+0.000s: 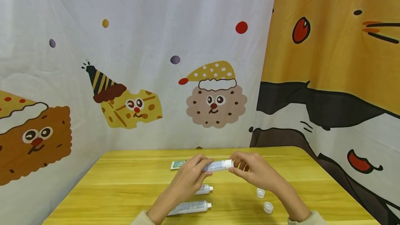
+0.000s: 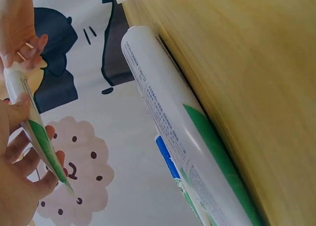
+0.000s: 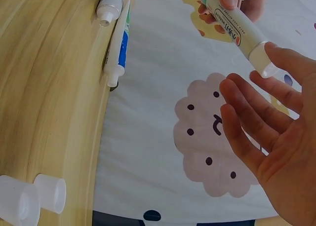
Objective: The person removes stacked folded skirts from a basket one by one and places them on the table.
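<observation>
My left hand (image 1: 190,174) grips a white and green toothpaste tube (image 1: 215,166) by its body, above the table. The tube lies nearly level, with its white cap (image 1: 229,163) pointing right. On that cap, the thumb and index finger of my right hand (image 1: 257,171) pinch from the right side. The right hand's other fingers (image 3: 242,142) stay spread apart from the tube. Below my left hand, two uncapped toothpaste tubes lie on the table: a nearer one (image 1: 192,207) and a farther one (image 1: 203,189), partly hidden by the hand. Their bare nozzles face right.
Two loose white caps, one farther (image 1: 260,193) and one nearer (image 1: 268,207), sit on the table below my right forearm. The wooden table (image 1: 125,183) ends at a printed cartoon curtain (image 1: 175,114) behind and to the sides.
</observation>
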{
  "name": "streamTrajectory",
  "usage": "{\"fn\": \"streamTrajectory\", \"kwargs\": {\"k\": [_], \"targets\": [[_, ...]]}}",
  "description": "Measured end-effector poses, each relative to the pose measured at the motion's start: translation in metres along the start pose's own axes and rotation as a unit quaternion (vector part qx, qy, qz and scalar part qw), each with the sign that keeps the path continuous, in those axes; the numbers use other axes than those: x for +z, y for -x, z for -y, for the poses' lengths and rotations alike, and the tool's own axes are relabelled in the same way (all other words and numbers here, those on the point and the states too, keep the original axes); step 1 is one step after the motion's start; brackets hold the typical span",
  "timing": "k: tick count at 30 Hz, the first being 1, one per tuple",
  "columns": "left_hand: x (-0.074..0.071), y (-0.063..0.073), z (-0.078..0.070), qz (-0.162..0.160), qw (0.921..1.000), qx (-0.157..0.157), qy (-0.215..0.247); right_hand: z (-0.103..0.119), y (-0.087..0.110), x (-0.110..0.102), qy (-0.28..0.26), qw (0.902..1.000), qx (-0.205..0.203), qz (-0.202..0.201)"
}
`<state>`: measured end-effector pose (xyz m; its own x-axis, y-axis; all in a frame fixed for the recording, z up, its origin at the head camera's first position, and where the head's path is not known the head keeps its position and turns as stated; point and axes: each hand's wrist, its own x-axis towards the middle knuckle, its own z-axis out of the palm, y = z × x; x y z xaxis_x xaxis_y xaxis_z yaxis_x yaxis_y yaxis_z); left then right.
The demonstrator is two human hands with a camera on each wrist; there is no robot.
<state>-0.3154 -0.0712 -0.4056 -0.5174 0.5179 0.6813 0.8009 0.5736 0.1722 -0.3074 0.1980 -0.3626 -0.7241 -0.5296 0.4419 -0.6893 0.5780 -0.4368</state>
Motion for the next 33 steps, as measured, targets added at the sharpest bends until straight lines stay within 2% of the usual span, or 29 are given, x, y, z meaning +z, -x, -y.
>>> {"fn": "streamTrajectory", "kwargs": {"k": [6, 16, 24, 33], "targets": [[-0.0002, -0.0003, 0.0002, -0.001, 1.0, 0.003, -0.001, 0.0008, 0.0005, -0.0003, -0.02, 0.9998, -0.007, 0.0], [0.0003, -0.0008, 0.0, -0.009, 0.9999, 0.005, -0.005, 0.0005, 0.0004, -0.0008, 0.002, 0.9998, -0.013, -0.016], [0.0014, 0.0023, -0.0026, -0.002, 1.0, 0.002, 0.001, -0.0003, 0.0051, 0.0009, -0.002, 1.0, -0.007, -0.006], [-0.0008, -0.0006, -0.0003, -0.007, 1.0, -0.001, -0.004, 0.0002, 0.0005, -0.0003, 0.003, 0.9999, -0.008, -0.009]]}}
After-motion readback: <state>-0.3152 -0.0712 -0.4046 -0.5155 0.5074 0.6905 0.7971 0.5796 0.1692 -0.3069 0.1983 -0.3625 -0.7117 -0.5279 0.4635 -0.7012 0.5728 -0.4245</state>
